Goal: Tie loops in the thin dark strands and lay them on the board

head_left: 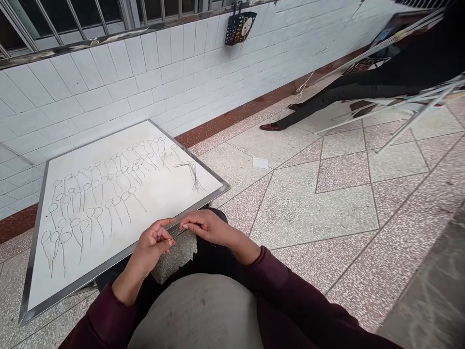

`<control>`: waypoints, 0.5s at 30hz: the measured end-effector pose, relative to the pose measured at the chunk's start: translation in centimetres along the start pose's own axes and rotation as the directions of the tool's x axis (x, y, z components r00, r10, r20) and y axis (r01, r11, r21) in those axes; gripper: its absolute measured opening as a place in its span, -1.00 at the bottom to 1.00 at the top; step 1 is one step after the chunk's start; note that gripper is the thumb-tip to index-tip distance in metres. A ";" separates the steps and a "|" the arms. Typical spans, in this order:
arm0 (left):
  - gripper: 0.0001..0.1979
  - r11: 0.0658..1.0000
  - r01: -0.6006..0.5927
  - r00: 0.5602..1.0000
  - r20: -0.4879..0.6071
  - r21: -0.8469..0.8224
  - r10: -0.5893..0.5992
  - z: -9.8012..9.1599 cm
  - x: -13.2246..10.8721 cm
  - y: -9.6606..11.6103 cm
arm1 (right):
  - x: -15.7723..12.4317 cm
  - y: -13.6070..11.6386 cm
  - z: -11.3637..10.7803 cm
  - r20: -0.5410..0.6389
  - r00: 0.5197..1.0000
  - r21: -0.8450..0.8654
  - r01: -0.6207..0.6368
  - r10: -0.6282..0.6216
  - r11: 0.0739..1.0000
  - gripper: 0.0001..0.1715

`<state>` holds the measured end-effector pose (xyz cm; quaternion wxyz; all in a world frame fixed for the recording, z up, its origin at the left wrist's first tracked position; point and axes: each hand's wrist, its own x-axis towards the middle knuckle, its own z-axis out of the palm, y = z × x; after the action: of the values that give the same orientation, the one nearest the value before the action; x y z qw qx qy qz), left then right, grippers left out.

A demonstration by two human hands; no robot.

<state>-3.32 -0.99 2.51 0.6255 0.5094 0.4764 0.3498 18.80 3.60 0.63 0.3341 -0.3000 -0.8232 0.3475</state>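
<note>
My left hand [154,242] and my right hand [203,225] meet just off the near edge of a white metal-framed table [203,167]. Both are pinched closed on a thin strand of wire [177,233] stretched between the fingertips. On the tabletop lie several rows of finished wire loops with tails [105,194]. A small bundle of straight wire strands [191,172] rests near the table's right corner, beyond my right hand.
A white tiled wall [163,72] runs behind the table, with a black basket [240,26] hanging on it. Another person's legs in dark trousers [327,99] stretch out from a folding chair [410,109] at the upper right. Terrazzo floor [327,203] spreads to the right.
</note>
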 end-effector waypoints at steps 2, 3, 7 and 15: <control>-0.53 0.999 0.018 0.999 -0.032 0.042 -0.017 -0.8 -0.2 -0.3 | -0.2 0.3 -0.7 -0.098 0.992 0.029 -0.080 0.082 0.996 -0.74; -0.51 0.998 0.031 0.998 -0.062 0.055 -0.028 -1.3 -0.2 -0.4 | -0.2 0.4 -1.0 -0.144 0.981 0.058 -0.119 0.126 0.991 -0.74; -0.42 0.997 0.025 0.981 -0.195 0.067 -0.012 -2.5 -0.2 -0.3 | -0.4 0.3 -1.6 -0.164 0.961 0.209 -0.188 0.224 0.960 -0.70; -0.45 0.998 -0.046 0.996 -0.084 -0.049 0.042 1.5 0.6 1.4 | 0.1 -1.3 -0.1 -0.089 0.975 0.233 -0.181 0.206 0.955 -0.70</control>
<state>-1.60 -0.56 3.71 0.6100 0.4886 0.4816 0.3964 18.49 2.96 1.70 0.3757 -0.3587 -0.7255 0.4516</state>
